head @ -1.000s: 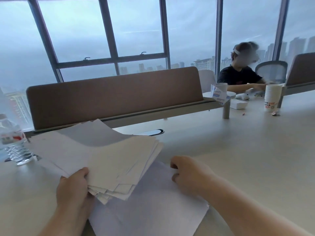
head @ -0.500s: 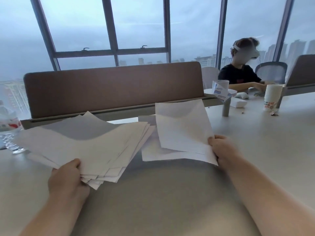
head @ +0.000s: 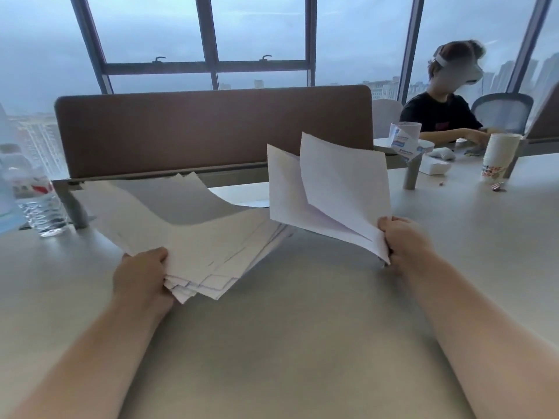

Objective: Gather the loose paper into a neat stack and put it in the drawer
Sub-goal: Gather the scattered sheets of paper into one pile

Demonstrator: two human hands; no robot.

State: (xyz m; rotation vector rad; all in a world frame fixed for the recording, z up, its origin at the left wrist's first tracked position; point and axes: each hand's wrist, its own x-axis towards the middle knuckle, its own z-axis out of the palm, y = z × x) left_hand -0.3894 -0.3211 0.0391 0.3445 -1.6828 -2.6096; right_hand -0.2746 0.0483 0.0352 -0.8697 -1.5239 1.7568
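Note:
My left hand grips the near corner of an uneven, fanned stack of white paper, held just above the grey desk. My right hand pinches the lower right corner of two loose white sheets, lifted off the desk and tilted up, to the right of the stack. The sheets' left edge nearly meets the stack's far right corner. No drawer is in view.
A brown divider panel runs along the desk's far edge. A water bottle stands at far left. At the right stand a paper cup, a white box and a grey post. A person sits beyond.
My right hand has picked two sheets up off the desk and raised them to the right of the stack. My left hand still holds the stack, now a little higher.

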